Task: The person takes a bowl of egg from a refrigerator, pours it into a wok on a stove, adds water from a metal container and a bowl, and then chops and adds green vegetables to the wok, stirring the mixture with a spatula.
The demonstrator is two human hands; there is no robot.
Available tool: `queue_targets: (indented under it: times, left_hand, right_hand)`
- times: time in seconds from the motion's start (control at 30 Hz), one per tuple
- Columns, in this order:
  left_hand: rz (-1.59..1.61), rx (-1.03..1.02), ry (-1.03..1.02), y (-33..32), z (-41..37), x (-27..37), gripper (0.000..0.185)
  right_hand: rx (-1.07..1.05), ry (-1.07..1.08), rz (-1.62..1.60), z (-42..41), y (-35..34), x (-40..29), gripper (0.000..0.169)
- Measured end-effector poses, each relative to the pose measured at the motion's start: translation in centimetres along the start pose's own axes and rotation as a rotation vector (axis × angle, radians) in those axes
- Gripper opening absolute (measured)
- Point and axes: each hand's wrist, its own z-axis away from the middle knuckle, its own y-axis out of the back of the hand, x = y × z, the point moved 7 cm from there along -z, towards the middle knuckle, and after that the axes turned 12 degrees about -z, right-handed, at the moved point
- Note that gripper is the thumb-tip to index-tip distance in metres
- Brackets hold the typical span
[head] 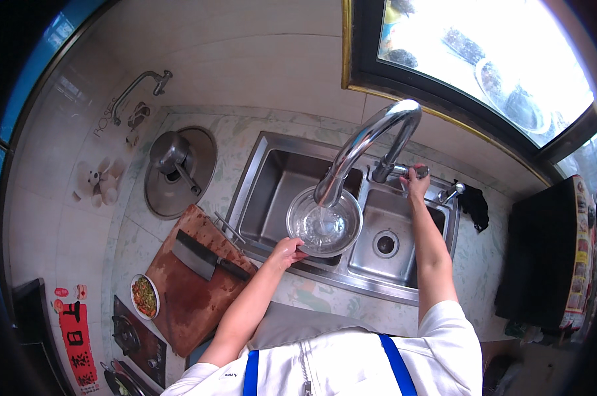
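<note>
My left hand (288,252) grips the near-left rim of a round metal bowl (298,237) beneath the spout of a chrome gooseneck faucet (373,129). Water (323,218) streams from the spout into the bowl, and its surface is rippled. Part of the bowl's far rim is hidden behind the spout. The bowl is over the left basin (266,208) of a stainless steel double sink (249,148). At the faucet's base, my right hand (416,182) has its fingers around the faucet lever (422,172). My right forearm crosses over the right basin (377,267) with its drain (386,244).
Left of the sink, a cleaver (195,255) lies on a wooden cutting board (179,302). Beside it sit a bowl of chopped vegetables (145,297) and a gas stove (130,336). A saucepan (169,151) rests on a large round lid (199,168). A black cloth (473,205) lies right of the sink.
</note>
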Motion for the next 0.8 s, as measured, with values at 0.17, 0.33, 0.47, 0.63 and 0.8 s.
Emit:
queue_targets:
  times: [0.17, 0.33, 0.47, 0.63, 0.8]
  left_hand:
    - [0.110, -0.032, 0.006, -0.3, -0.2, -0.3, 0.016]
    - [0.213, 0.000, -0.055, 0.1, -1.1, -0.7, 0.019]
    - [0.277, 0.012, -0.108, 0.0, -0.9, -0.3, 0.021]
    - [0.305, 0.037, -0.091, -0.1, -0.6, -0.2, 0.018]
    - [0.298, 0.033, -0.031, 0.0, -2.0, -1.6, 0.012]
  right_hand:
    - [0.136, 0.051, -0.190, 0.3, 0.5, 0.6, 0.016]
    - [0.079, 0.046, -0.026, 0.6, 0.2, -0.2, 0.010]
    - [0.014, 0.124, 0.160, 0.5, 0.6, -0.5, 0.012]
    - [-0.018, 0.116, 0.218, 0.6, 0.6, -0.5, 0.016]
    - [-0.009, 0.118, 0.237, 0.6, 0.5, -0.5, 0.015]
